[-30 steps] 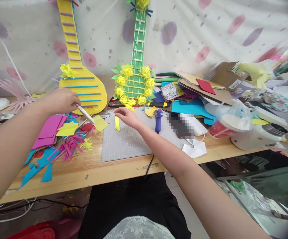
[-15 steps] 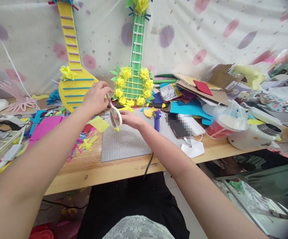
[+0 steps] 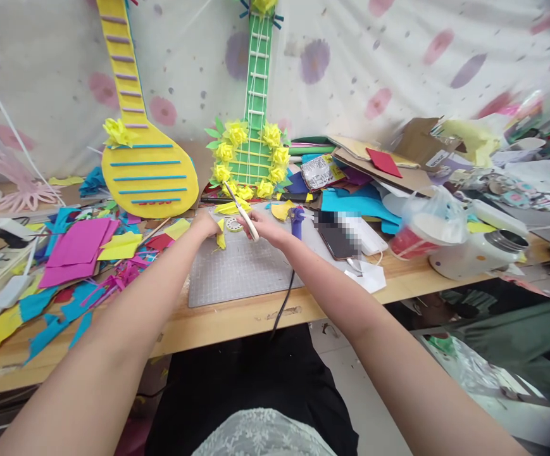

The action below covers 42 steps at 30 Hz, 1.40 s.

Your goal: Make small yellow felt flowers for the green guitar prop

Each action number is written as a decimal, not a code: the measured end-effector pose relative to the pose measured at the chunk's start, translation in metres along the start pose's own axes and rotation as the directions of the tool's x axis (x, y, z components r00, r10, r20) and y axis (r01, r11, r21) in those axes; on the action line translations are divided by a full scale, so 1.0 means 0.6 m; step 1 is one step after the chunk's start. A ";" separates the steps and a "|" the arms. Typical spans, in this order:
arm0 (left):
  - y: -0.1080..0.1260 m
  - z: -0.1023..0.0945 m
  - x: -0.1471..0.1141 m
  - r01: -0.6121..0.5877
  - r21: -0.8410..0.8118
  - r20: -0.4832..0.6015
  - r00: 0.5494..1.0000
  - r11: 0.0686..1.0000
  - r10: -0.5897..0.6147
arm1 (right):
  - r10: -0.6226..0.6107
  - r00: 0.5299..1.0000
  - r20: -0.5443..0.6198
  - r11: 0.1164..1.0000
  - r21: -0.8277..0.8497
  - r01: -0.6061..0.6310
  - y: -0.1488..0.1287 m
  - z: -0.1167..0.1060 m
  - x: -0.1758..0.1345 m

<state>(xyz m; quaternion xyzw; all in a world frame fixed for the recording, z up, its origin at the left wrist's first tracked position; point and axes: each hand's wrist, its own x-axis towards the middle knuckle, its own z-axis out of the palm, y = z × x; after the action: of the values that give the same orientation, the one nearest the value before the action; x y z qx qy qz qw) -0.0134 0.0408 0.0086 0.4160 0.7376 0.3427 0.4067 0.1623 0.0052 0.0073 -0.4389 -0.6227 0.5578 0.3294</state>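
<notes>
My right hand [image 3: 266,229] is closed round the white handles of a pair of scissors [image 3: 243,212], whose blades point up and away. Over the left end of the grey cutting mat [image 3: 237,275], my left hand [image 3: 204,226] pinches a small piece of yellow paper [image 3: 221,235]. Its fingertips are partly hidden. Between the two hands lies a small white ring-shaped thing [image 3: 233,224]. Behind stand a green paper instrument [image 3: 254,136] with yellow paper flowers and a yellow one [image 3: 154,174] with blue strips.
A purple glue gun [image 3: 297,221] rests on the mat beside a phone [image 3: 337,240]. Magenta sheets [image 3: 78,250] and coloured scraps cover the left side. To the right are a bagged tub [image 3: 421,234], a wide-mouthed white jar [image 3: 474,256] and piled cardboard [image 3: 421,149].
My left hand has come down from in front of the yellow instrument to the mat, and now pinches yellow paper. The scissors have turned and shifted right in my right hand.
</notes>
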 end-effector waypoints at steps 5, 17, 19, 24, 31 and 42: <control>0.006 -0.004 -0.012 0.072 0.118 -0.013 0.997 0.990 -0.071 | 0.028 0.999 0.019 0.999 0.037 -0.028 0.005 0.000 -0.002; -0.009 -0.029 -0.003 0.116 -0.342 0.131 0.988 0.933 -0.075 | 0.318 0.835 0.449 0.944 -0.064 -0.325 -0.011 -0.038 -0.041; -0.008 -0.031 -0.001 0.122 -0.360 0.125 0.989 0.925 -0.081 | 0.346 0.797 0.495 0.928 -0.059 -0.367 -0.012 -0.034 -0.041; -0.009 -0.035 -0.006 0.155 -0.402 0.149 0.983 0.902 -0.103 | 0.351 0.793 0.497 0.911 0.013 -0.412 -0.010 -0.011 -0.031; -0.011 -0.037 -0.019 0.227 -0.484 0.182 0.971 0.845 -0.157 | 0.336 0.810 0.481 0.916 0.034 -0.400 -0.002 0.013 -0.017; -0.020 -0.027 -0.010 0.250 -0.569 0.172 0.968 0.783 -0.183 | 0.263 0.867 0.423 0.944 0.072 -0.322 0.005 0.018 -0.018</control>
<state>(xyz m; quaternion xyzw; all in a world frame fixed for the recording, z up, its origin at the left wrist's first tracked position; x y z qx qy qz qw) -0.0300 0.0276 0.0072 0.2004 0.6157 0.4815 0.5907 0.1573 -0.0092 0.0037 -0.3780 -0.5630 0.7227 0.1337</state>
